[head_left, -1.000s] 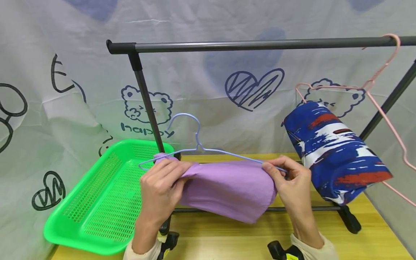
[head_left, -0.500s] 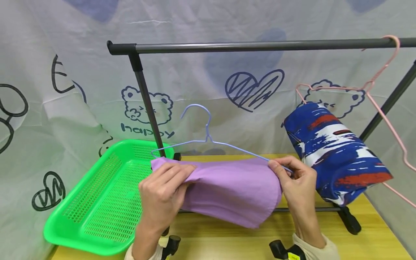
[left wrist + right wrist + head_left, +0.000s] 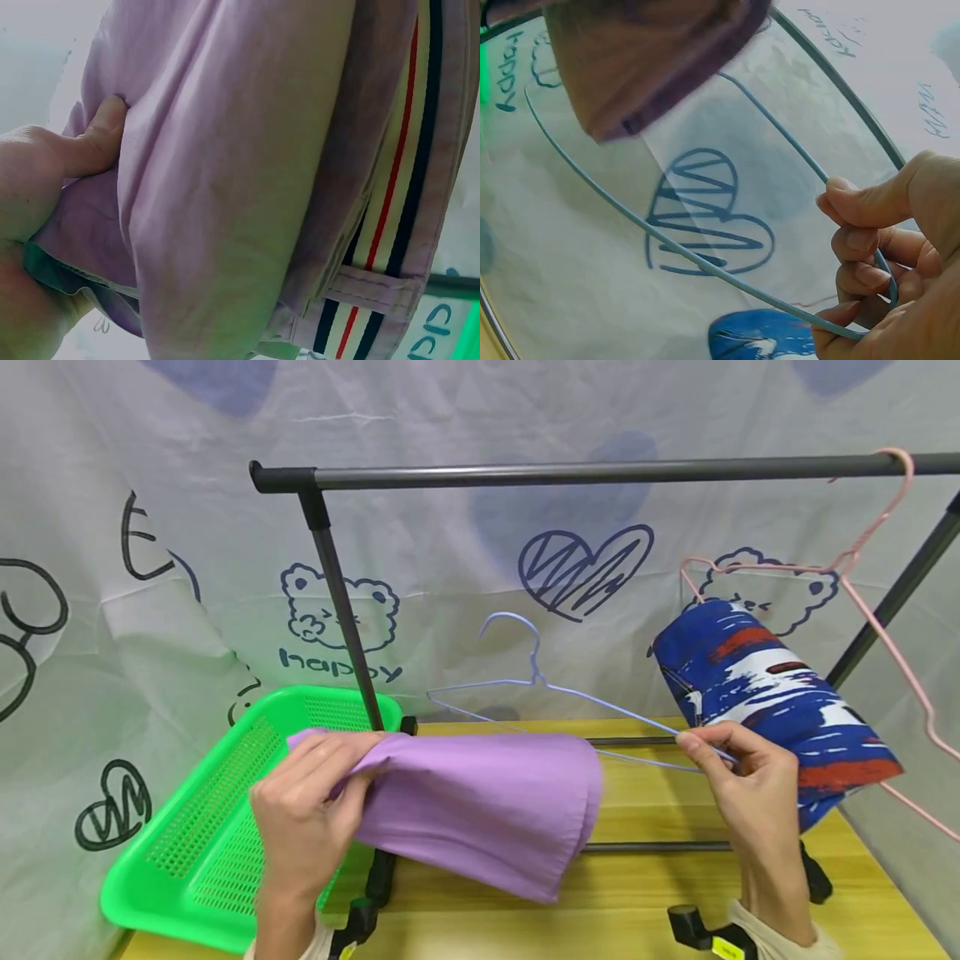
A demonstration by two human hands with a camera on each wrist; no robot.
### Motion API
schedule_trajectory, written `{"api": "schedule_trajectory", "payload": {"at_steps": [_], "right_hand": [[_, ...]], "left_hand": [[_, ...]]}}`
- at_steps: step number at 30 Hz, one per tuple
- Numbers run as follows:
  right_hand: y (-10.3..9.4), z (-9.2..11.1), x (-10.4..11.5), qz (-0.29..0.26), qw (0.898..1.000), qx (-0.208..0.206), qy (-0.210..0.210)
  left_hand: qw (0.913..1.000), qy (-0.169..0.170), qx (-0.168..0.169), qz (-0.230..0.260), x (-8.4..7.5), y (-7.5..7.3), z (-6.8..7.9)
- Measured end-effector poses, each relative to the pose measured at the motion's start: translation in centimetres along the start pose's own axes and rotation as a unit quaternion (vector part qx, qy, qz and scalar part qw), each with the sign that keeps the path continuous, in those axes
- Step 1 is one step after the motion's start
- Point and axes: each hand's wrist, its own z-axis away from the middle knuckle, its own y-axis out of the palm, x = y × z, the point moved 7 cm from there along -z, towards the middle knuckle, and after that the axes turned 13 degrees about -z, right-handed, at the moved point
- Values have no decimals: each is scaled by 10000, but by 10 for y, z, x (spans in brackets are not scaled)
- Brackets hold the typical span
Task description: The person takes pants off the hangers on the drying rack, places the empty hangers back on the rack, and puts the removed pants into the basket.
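Observation:
My left hand (image 3: 303,814) grips folded purple pants (image 3: 480,810) by their upper left part. In the left wrist view the thumb presses into the cloth, and a striped belt (image 3: 401,135) in cream, red and navy runs through a belt loop. My right hand (image 3: 753,793) pinches a blue wire hanger (image 3: 535,667) at its right corner, with fingers curled round the wire in the right wrist view. The hanger's hook points up and left. Its lower bar passes partly behind the pants, which hang apart from my right hand.
A dark clothes rack (image 3: 480,474) spans the back. On its right hangs a pink hanger (image 3: 892,635) bearing a blue, white and red garment (image 3: 757,685), partly behind my right hand. A green basket (image 3: 180,827) sits left on the wooden table (image 3: 630,914).
My left hand has moved left and a little down with the pants. My right hand has carried the hanger to the right, so its left corner is now free of the cloth.

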Motion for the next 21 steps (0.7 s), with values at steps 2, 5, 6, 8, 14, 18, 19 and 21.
{"api": "schedule_trajectory", "payload": {"at_steps": [2, 5, 6, 8, 14, 18, 19, 21], "right_hand": [[-5, 0, 1, 79, 9999, -134, 24], [-9, 0, 3, 163, 9994, -303, -80], [-9, 1, 5, 177, 9991, -349, -157], [-9, 2, 10, 195, 9981, -497, -322], [-11, 6, 21, -171, 9938, -957, -543], [-13, 9, 26, -382, 9907, -1152, -612], [-13, 9, 28, -495, 9893, -1200, -662], [-14, 10, 30, -852, 9851, -1284, -762]], "left_hand": [[10000, -66, 4, 18, 4, -2, 0], [9999, -144, 46, -38, 10, -3, 1], [9998, -157, 73, -91, 12, -3, 2], [9995, -185, 144, -193, 15, -2, 3], [9984, -254, 304, -397, 22, 0, 6], [9983, -282, 360, -367, 25, 2, 7], [9983, -287, 374, -351, 25, 3, 7], [9983, -289, 409, -312, 27, 6, 8]]}}
